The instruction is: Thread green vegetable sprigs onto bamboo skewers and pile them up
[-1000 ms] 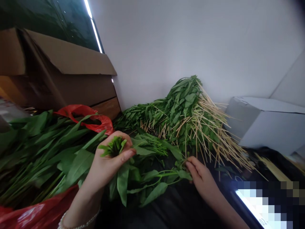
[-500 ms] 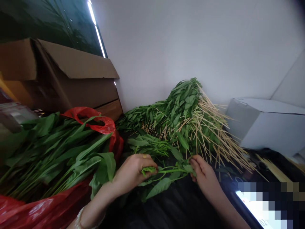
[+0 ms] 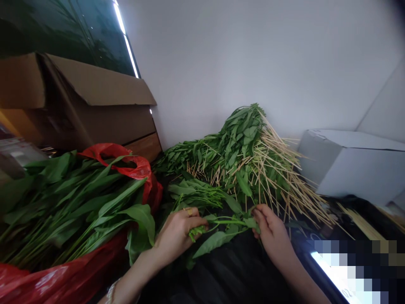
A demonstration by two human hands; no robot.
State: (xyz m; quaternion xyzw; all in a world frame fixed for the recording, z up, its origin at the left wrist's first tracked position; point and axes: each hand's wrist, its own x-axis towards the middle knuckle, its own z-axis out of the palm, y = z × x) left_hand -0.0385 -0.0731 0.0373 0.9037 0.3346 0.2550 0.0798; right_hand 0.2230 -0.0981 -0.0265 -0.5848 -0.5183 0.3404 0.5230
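Right of the red bag (image 3: 63, 280), full of loose greens (image 3: 72, 190) apparently unworked, a stick-studded heap (image 3: 238, 135) looks finished, while nearer the bag the left hand (image 3: 174, 234) closes round stems (image 3: 198, 231) and the right hand (image 3: 270, 228) pinches a leafy sprig (image 3: 251, 223).

Lit screen (image 3: 332, 272): shows "02" near the bottom edge of the view, tilted, in thin dark digits on white.
Rest of the screen: covered by coarse blocks, cannot be read.
Cardboard box (image 3: 110, 122): bears faint marks on the shaded side, too dim to read.
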